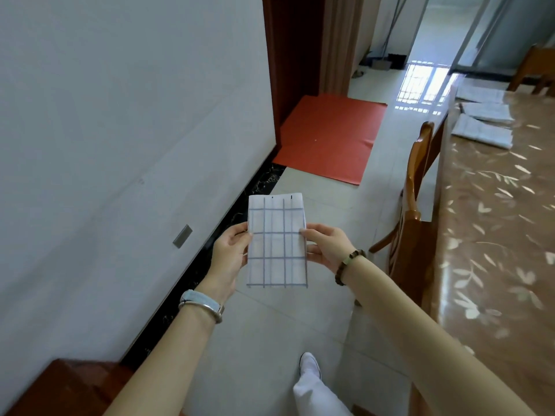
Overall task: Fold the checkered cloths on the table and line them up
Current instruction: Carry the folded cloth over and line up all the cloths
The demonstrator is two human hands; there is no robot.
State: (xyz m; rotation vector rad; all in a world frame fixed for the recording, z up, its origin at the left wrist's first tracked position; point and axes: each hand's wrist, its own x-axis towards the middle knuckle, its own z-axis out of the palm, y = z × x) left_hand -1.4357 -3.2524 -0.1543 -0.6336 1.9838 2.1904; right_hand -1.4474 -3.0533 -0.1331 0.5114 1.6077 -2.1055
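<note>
Both side edges of a folded cloth [276, 244] are pinched, by the left hand [231, 250] and the right hand [326, 246], holding it in the air above the floor [270, 325], left of the table [495, 235]. Farther off, a chair [417, 205] stands against the table. Beyond it, three folded cloths [480, 134] lie in a row at the table's far end.

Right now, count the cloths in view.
4: one cloth between left hand and right hand; three at the far end of the table. Others may be hidden.

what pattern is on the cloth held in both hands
White with a blue-grey grid of lines on the folded cloth, shown in the head view.
</note>
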